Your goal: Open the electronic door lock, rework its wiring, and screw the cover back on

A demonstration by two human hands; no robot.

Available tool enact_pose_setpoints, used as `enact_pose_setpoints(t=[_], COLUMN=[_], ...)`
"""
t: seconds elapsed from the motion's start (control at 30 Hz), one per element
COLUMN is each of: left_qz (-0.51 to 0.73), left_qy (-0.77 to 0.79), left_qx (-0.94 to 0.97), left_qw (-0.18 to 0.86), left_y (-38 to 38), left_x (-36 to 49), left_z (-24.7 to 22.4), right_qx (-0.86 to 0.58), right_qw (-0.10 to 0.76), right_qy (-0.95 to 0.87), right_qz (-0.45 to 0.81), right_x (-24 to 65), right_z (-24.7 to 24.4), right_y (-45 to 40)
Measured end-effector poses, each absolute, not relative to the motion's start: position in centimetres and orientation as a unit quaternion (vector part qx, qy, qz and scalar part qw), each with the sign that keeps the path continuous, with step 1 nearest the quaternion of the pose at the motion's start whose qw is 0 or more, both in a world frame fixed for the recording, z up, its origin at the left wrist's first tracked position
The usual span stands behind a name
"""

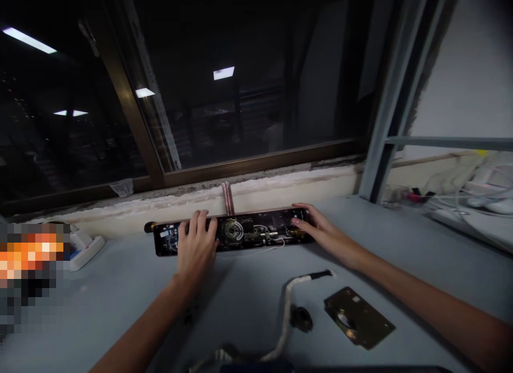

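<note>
While the right hand (310, 226) grips the long black casing (250, 234)'s end, the left hand (197, 239) spreads its fingers across it.

Dim scene; bright ceiling-light reflections (223, 73); soft blur; dark corners.

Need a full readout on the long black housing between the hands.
Long, narrow black housing, glossy, rounded corners, open face showing its innards: blue part at the left end, round part with a white arc mid-length, metal fittings and white wiring rightward. Lies lengthwise across the grey table, near the wall. Left hand lies across it; right hand grips the right end.
</note>
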State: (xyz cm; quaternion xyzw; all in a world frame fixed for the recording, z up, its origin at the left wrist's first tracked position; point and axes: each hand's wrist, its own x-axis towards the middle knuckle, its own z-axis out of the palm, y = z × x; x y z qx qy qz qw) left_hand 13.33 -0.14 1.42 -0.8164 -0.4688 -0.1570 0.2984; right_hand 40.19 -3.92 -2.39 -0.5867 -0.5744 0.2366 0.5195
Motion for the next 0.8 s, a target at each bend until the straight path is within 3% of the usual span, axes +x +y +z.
enact_pose_setpoints(t=[0.27, 0.63, 0.8], left_qz=[-0.109, -0.100, -0.069], left_qy=[-0.512, -0.533, -0.523], left_qx=[-0.831, -0.810, -0.832], left_qw=[0.190, 0.222, 0.173], left_y=[2.5, 2.3, 2.0], left_x=[12.9, 13.7, 13.6], left_z=[2.8, 2.8, 4.1], right_qx=[-0.564, -0.580, -0.587], right_qw=[0.531, 0.504, 0.498], right_qy=[-0.574, -0.592, -0.593], right_qz=[0.267, 0.241, 0.237], right_x=[40.4, 40.3, 40.6], right_z=[-2.8, -3.2, -3.2], right_y=[-3.7, -3.4, -3.1])
